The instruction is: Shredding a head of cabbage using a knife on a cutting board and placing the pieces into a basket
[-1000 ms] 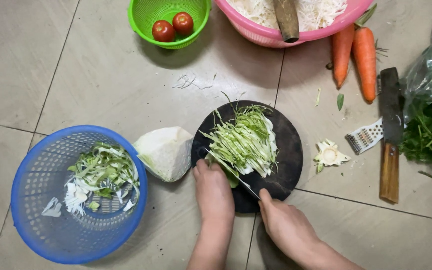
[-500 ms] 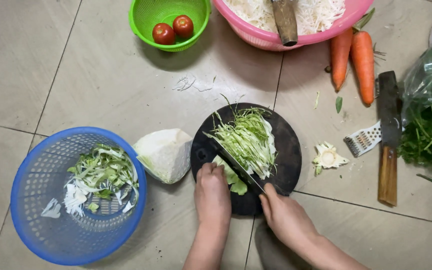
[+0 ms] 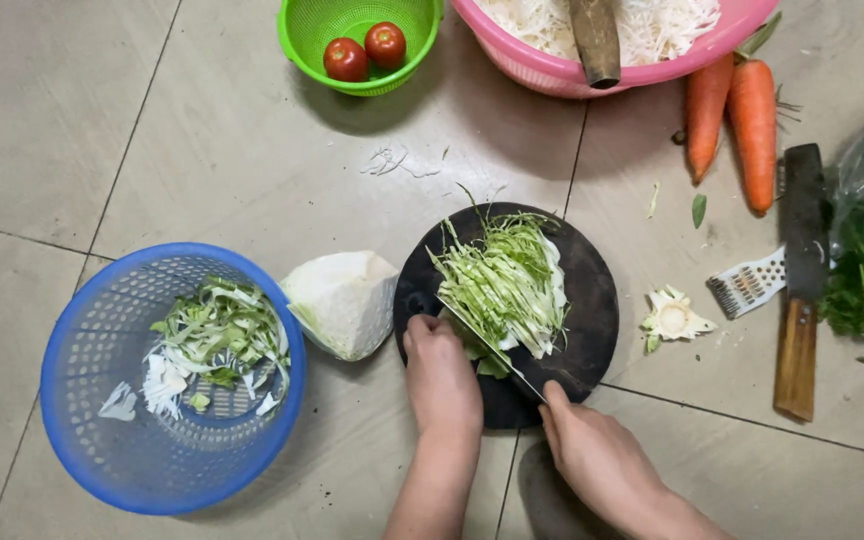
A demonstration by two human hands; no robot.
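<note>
On the round board (image 3: 592,300) a shredded cabbage (image 3: 507,285) heap is piled, a small piece (image 3: 482,355) is pinned by the left hand (image 3: 439,372), fingers curled on it, a knife (image 3: 497,350) is gripped by the right hand (image 3: 592,450), and a wedge (image 3: 342,300) left of the board remains uncut.

Both forearms reached up from the lower edge, close together and nearly parallel. The left hand (image 3: 440,372) lay knuckles-up with its fingers curled under and pressed down. The right hand (image 3: 592,452) was closed in a fist-like grip, angled toward the left.
</note>
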